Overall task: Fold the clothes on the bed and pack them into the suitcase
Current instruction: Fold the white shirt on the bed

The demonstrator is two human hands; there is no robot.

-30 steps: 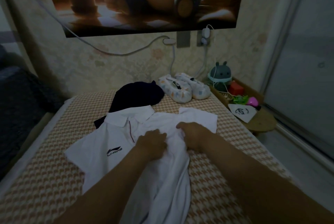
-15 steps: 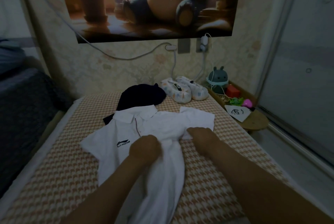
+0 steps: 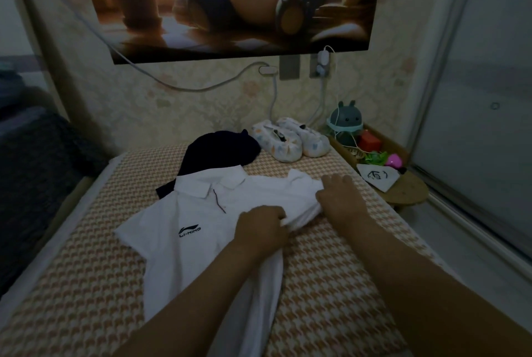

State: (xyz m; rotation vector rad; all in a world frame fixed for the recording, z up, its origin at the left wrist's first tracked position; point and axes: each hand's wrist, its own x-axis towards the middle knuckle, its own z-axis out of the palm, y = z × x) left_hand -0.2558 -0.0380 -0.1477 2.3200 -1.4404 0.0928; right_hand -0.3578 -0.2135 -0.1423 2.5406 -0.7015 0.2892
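A white polo shirt (image 3: 195, 230) with a black logo lies face up on the bed (image 3: 331, 270), collar toward the wall. My left hand (image 3: 260, 231) grips bunched fabric at the shirt's right side. My right hand (image 3: 339, 195) holds the shirt's right sleeve, fingers curled round its edge. A dark garment (image 3: 218, 151) lies behind the collar, partly under the shirt. No suitcase is in view.
A pair of patterned slippers (image 3: 290, 142) sits near the wall. A small wooden side table (image 3: 403, 192) at the right holds a round toy, a red block, a pink object and a paper. A glass door stands at far right; dark bedding lies at left.
My right hand has moved outward to the sleeve and pulled it in, bunching it. My left hand stays on the shirt's gathered side. The camera has come closer.
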